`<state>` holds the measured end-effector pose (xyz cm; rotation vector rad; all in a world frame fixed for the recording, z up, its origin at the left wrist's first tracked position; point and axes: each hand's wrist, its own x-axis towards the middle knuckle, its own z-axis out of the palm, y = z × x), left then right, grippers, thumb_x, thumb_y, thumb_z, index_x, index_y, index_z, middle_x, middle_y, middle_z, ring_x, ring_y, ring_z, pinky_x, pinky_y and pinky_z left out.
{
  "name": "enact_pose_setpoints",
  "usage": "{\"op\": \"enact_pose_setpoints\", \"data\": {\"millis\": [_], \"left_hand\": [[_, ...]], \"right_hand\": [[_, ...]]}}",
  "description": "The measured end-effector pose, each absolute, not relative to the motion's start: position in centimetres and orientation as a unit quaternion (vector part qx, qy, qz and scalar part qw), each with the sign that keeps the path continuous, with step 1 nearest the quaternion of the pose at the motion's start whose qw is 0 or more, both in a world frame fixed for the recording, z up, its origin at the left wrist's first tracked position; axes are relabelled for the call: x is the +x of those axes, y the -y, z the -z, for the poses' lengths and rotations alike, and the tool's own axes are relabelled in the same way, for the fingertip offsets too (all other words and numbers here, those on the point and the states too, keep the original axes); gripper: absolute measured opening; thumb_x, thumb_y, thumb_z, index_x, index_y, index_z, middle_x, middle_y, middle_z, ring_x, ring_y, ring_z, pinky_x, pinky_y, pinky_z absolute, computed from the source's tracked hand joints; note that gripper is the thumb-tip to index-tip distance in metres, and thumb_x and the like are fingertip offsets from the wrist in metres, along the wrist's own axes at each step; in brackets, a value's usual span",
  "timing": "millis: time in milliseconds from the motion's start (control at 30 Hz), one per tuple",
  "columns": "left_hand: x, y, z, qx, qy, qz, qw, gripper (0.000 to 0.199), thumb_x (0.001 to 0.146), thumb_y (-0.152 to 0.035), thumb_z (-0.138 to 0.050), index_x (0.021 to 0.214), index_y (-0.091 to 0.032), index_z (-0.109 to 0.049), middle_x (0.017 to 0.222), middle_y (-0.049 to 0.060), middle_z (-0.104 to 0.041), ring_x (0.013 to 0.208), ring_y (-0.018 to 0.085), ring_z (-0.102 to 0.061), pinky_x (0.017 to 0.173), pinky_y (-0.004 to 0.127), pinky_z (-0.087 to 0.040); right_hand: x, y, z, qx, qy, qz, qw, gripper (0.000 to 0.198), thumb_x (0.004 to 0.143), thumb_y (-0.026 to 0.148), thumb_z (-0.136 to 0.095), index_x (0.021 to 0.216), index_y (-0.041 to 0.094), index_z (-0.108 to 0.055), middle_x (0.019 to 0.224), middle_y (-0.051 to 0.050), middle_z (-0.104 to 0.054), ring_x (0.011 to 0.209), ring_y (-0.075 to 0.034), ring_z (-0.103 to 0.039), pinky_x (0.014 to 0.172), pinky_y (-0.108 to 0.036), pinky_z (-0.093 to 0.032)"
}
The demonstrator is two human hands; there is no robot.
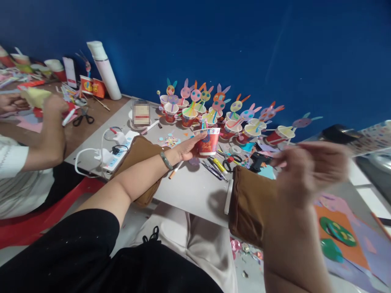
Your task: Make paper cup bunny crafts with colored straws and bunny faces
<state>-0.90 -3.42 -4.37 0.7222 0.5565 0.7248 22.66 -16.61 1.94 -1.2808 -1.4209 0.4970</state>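
My left hand [187, 149], with a bangle on its wrist, is at a red paper cup [210, 141] with a white rim. Its fingers lie against the cup's left side and appear to grip it. Thin coloured strips show inside the cup near my fingertips. My right hand [311, 167] is raised at the right, above a brown cloth cover [252, 199]. Motion blurs its curled fingers, so whether anything is between them cannot be made out. Below the cup lie a yellow marker [219, 165] and black-handled scissors [232, 162].
Several cups with paper rabbit heads [195, 95] line the blue wall. A black glue gun [259, 162] lies right of the scissors. A power strip [120, 154] with cables sits at left. Another person's arm [50, 134] works beside a white bottle [105, 71]. Coloured paper sheets [342, 232] lie at right.
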Motion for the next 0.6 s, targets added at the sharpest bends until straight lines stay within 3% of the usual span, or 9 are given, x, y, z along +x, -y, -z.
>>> {"op": "enact_pose_setpoints", "data": {"millis": [33, 67, 167, 367, 600], "left_hand": [[-0.9, 3.6, 4.3, 0.355, -0.264, -0.34, 0.83, 0.067, 0.067, -0.062, -0.087, 0.114, -0.017, -0.071, 0.101, 0.012, -0.078, 0.081, 0.021, -0.071, 0.075, 0.036, -0.057], [-0.9, 3.9, 4.2, 0.372, -0.264, -0.339, 0.823, 0.069, 0.062, -0.062, -0.09, 0.109, -0.015, -0.072, 0.098, 0.011, -0.078, 0.079, 0.019, -0.07, 0.075, 0.034, -0.057], [-0.9, 4.5, 4.1, 0.446, -0.259, -0.333, 0.79, 0.071, 0.052, -0.061, -0.094, 0.1, -0.012, -0.074, 0.093, 0.01, -0.077, 0.081, 0.018, -0.07, 0.08, 0.034, -0.056], [-0.6, 5.2, 4.6, 0.592, -0.227, -0.276, 0.723, 0.067, 0.057, -0.055, -0.094, 0.106, -0.013, -0.075, 0.106, 0.01, -0.076, 0.096, 0.02, -0.068, 0.098, 0.036, -0.05], [-0.2, 6.2, 5.2, 0.707, -0.194, -0.177, 0.657, 0.059, 0.066, -0.057, -0.088, 0.105, -0.015, -0.073, 0.103, 0.008, -0.073, 0.094, 0.019, -0.065, 0.094, 0.035, -0.049]], "right_hand": [[22.1, 15.7, -1.8, -0.537, 0.571, -0.11, 0.61, 0.027, 0.091, 0.05, -0.072, 0.111, 0.034, -0.067, 0.093, -0.008, -0.071, 0.08, -0.028, -0.07, 0.066, -0.045, -0.057], [21.6, 14.7, -1.5, -0.527, 0.58, -0.07, 0.618, 0.029, 0.086, 0.05, -0.077, 0.106, 0.031, -0.067, 0.087, -0.006, -0.071, 0.072, -0.025, -0.069, 0.065, -0.044, -0.057], [20.3, 11.8, 0.2, -0.516, 0.596, -0.109, 0.606, 0.035, 0.084, 0.054, -0.077, 0.1, 0.025, -0.066, 0.082, -0.003, -0.071, 0.066, -0.019, -0.067, 0.064, -0.038, -0.056], [20.8, 10.7, 2.6, -0.519, 0.582, -0.263, 0.569, 0.047, 0.079, 0.063, -0.078, 0.102, 0.023, -0.07, 0.087, -0.003, -0.072, 0.066, -0.015, -0.064, 0.059, -0.029, -0.054], [20.5, 11.4, 2.2, -0.491, 0.596, -0.352, 0.529, 0.044, 0.071, 0.061, -0.086, 0.086, 0.022, -0.071, 0.08, -0.003, -0.071, 0.072, -0.017, -0.066, 0.065, -0.029, -0.057]]}}
